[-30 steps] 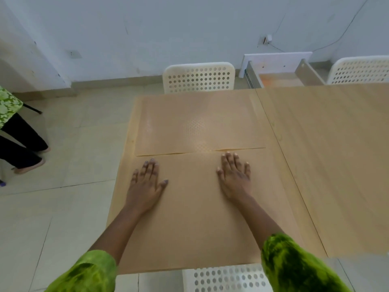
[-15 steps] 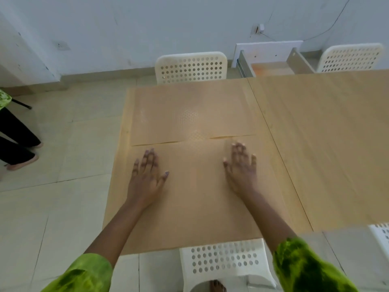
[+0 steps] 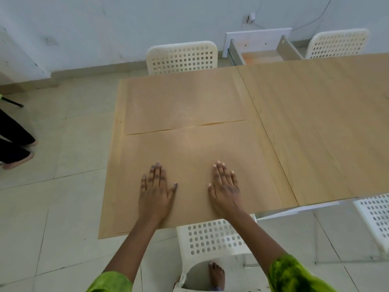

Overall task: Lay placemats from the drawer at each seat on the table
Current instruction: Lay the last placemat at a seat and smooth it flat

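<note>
Two tan placemats lie on the left end of the wooden table. The far placemat sits in front of the far white chair. The near placemat lies at the table's near edge, above the near white chair. My left hand and my right hand rest flat on the near placemat, fingers spread, holding nothing. Behind the table an open drawer shows a tan sheet inside.
Another white chair stands at the far right and a fourth at the near right. A person's legs and feet are on the tiled floor at the left. My bare foot shows under the near chair.
Both hands have slid back along the near placemat toward the table's near edge. The view has pulled back, showing more of the near chair and floor.
</note>
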The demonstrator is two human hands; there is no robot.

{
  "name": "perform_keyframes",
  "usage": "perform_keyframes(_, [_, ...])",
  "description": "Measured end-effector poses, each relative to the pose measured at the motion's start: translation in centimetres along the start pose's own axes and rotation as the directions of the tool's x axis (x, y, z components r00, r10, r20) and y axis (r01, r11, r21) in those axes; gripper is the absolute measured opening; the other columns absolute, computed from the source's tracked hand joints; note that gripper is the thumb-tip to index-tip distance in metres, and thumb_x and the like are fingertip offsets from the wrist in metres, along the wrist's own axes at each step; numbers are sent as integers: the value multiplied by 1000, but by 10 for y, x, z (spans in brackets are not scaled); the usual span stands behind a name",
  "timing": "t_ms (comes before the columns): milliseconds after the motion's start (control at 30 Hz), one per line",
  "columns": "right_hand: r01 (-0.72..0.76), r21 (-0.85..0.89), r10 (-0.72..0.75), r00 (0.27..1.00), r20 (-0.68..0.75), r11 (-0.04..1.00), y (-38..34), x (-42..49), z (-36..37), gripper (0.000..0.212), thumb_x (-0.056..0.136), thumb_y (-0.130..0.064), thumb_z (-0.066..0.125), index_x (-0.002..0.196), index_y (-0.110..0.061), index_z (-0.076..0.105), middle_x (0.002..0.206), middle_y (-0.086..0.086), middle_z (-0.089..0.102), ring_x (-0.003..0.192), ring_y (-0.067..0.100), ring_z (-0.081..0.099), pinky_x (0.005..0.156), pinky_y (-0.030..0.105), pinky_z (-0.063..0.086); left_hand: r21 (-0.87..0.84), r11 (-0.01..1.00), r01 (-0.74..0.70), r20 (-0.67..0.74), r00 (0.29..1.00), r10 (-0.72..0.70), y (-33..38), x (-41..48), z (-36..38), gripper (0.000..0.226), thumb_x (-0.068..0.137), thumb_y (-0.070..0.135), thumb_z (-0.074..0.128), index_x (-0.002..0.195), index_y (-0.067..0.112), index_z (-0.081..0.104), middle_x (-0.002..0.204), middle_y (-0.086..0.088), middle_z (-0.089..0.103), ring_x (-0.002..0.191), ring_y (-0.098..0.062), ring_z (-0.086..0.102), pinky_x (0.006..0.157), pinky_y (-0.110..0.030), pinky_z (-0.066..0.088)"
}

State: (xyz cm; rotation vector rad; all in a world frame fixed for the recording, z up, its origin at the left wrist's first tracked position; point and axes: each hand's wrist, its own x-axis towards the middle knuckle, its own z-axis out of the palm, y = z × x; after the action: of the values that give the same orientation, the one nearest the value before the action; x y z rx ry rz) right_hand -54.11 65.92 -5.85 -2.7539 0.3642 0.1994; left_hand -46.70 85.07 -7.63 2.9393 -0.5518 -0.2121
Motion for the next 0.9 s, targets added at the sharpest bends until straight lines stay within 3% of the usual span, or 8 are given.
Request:
perform_keyframes(133, [-74,-7,74,996,-53,997,27,2,-6,84,76,-48,-6,151,-10,1,161,6,-2,148,14,-6,116,29,-10,-5,995,99,-15,995,-99,-22,1,-6,88,82,59,-3,150,5,10,160,-10,4,149,-21,3,119,-36,2])
perform_keyframes(267, [-113,-6,112,990,-87,994,47,3,-10,83,77,-48,-6,151,-11,-1,161,5,-4,148,14,-5,116,26,-9,-28,988,155,-32,987,-156,-41,4,-8,70,97,48,16,150,4,10,160,-11,6,148,-22,5,121,-37,7])
perform_keyframes(533, [-145,33,148,982,-119,989,66,0,-23,67,91,-37,16,151,-12,0,161,4,-1,146,10,-4,117,27,-4,-30,983,179,-24,983,-180,-50,4,-8,83,85,55,5,149,3,15,159,-11,10,148,-22,8,120,-35,8])
perform_keyframes(667, [-151,59,156,984,-90,987,66,-1,-29,66,93,-37,16,151,-13,-1,161,4,-2,148,14,-3,118,30,-3,-22,982,189,8,982,-189,-48,2,-15,69,98,47,19,150,3,10,160,-12,5,149,-22,4,121,-36,6])
perform_keyframes(800, [-161,197,182,979,-94,967,45,-2,-41,56,101,-27,28,151,-11,8,161,4,3,148,14,0,119,28,1,-99,980,175,11,985,-175,-38,-2,-29,67,98,46,20,150,5,5,160,-8,1,149,-18,-1,121,-33,1])
perform_keyframes(900, [-143,400,201,974,-107,905,17,-3,-48,49,100,-21,34,147,-11,28,157,5,25,146,18,18,117,32,16,-239,963,122,-26,991,-132,-25,-11,-43,68,97,49,17,150,7,12,160,-4,9,148,-14,3,120,-30,3])
